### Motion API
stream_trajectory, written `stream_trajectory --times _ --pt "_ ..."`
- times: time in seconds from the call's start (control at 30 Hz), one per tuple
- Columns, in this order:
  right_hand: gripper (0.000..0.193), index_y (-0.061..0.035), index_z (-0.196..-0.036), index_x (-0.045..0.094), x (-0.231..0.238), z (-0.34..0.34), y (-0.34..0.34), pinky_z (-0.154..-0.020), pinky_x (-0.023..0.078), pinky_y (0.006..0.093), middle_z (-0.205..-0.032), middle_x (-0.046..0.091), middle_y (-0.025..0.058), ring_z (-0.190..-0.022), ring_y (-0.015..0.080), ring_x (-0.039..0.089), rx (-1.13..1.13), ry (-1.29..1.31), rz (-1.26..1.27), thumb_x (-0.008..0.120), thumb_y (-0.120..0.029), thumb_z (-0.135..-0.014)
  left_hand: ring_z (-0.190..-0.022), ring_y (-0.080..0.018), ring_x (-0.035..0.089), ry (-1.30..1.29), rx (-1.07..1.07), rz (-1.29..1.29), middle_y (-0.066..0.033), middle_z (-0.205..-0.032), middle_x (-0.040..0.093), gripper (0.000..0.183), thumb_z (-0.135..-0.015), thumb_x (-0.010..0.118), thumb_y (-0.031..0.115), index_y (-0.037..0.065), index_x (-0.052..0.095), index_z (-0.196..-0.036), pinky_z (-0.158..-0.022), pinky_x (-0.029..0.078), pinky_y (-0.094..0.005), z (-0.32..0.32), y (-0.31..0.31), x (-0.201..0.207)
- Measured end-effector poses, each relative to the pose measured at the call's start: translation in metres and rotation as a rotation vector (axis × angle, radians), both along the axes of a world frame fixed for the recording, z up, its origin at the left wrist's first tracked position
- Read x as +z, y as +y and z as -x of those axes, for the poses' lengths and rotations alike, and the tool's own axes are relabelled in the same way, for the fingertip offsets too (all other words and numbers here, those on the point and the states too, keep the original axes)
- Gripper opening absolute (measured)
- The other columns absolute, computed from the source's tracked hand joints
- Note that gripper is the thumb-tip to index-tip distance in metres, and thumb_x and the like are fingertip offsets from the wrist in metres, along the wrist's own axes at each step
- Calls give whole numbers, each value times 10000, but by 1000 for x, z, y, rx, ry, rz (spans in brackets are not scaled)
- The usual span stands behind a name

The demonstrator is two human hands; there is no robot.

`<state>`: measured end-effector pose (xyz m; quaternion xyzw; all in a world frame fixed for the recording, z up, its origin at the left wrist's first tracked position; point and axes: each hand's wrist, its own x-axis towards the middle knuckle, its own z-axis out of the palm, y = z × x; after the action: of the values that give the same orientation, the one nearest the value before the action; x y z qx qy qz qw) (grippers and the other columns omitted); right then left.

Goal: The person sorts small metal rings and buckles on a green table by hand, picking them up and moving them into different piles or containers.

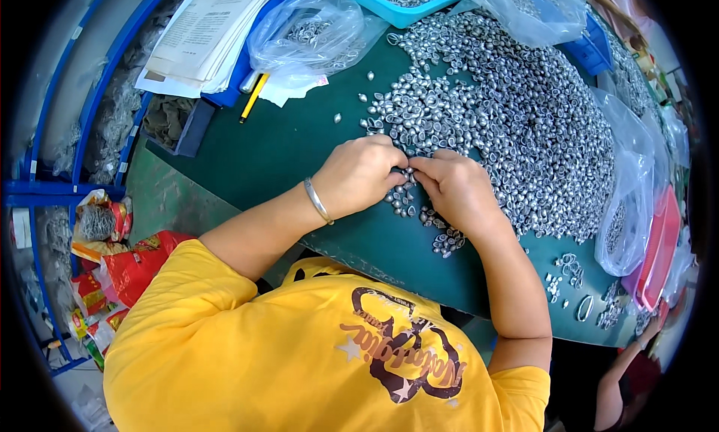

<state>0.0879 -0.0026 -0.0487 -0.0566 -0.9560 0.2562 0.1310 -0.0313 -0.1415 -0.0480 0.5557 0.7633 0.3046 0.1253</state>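
Both my hands meet fingertip to fingertip at the near left edge of a wide heap of small silver-grey metal pieces, many of them hollow and oval. My left hand, with a silver bangle on its wrist, is closed in a pinch. Thumb and forefinger of my right hand are pressed together too, right beside the left fingertips. Whatever lies between the fingers is hidden or too small to name. A few loose pieces lie on the green tabletop just below the fingers.
At the back stand a turquoise tray and clear plastic bags of pieces. Papers and a yellow pencil lie back left. On the right are a clear bag, a red tray and another person's arm.
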Motion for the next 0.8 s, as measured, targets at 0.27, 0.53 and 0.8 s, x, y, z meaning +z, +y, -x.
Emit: stream_trajectory --times 0.27,0.53,0.8 --pt "115 -27 -845 637 0 -3 5 -513 465 301 -673 581 41 -577 172 580 -24 90 407 584 -117 -797 -600 -159 538 -152 -20 -43 -41 -640 526 80 -704 675 63 43 644 -775 -568 445 -272 6 -2 5" --pt "120 -47 -855 675 12 -7 9 -563 462 300 -692 614 81 -601 173 575 43 -14 541 600 -10 -769 -498 -45 432 -1560 35 -180 -9 -625 533 113 -778 622 81 -3 592 -847 -400 294 -156 33 -11 12" --pt "91 -52 -803 635 5 -11 -7 -486 472 323 -676 571 86 -565 241 585 26 48 -55 635 -51 -712 -617 -244 571 -13 -30 -109 -85 -664 572 97 -694 695 125 51 663 -749 -566 462 -322 24 9 -4"
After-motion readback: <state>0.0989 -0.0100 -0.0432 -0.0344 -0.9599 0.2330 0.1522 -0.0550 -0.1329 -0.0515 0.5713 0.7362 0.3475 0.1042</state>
